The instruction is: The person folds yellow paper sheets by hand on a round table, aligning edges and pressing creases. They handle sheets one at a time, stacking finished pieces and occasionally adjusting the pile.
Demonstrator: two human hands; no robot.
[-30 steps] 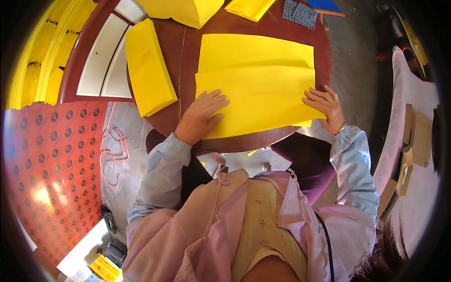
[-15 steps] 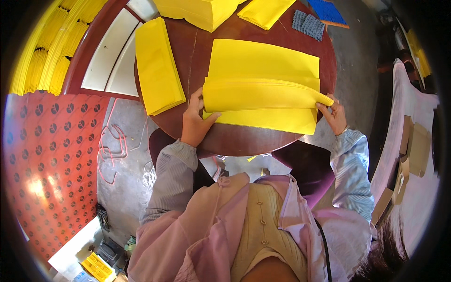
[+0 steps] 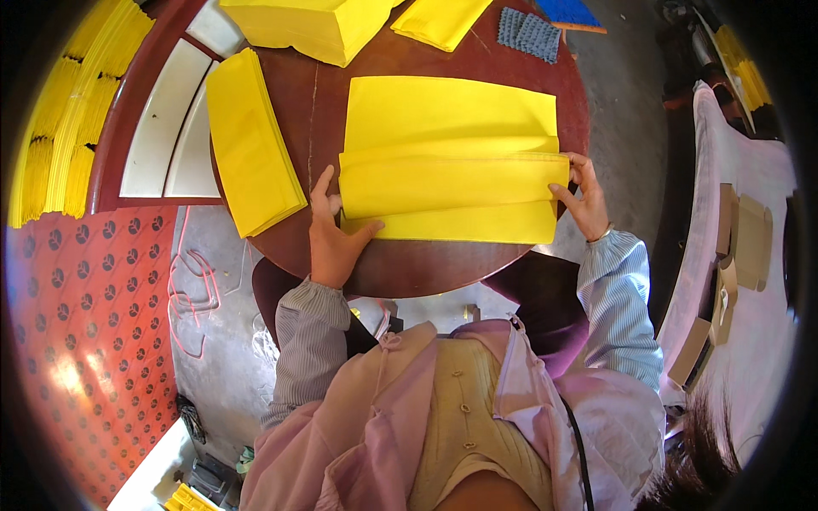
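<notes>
On the round table in front of me lies a stack of yellow sheets (image 3: 452,106). A folded yellow sheet (image 3: 452,183) lies across its near part, reaching slightly past the stack on the right. My right hand (image 3: 588,209) pinches the right end of this folded sheet, thumb on top and fingers beyond the edge. At the left end, my left hand (image 3: 335,238) has thumb and fingers spread, with the thumb near the stack's near left corner. Some of its fingertips are partly hidden at the edge.
A folded yellow bundle (image 3: 251,145) lies to the left on the dark red table (image 3: 392,277). Farther back are a large yellow block (image 3: 298,30), another yellow bundle (image 3: 443,21) and grey textured pads (image 3: 527,36). Cardboard boxes (image 3: 752,243) stand at the right.
The folded sheet's right end, raised and curved before, now lies flatter across the stack. My left hand has opened wider at the left edge. The whole view has shifted a little.
</notes>
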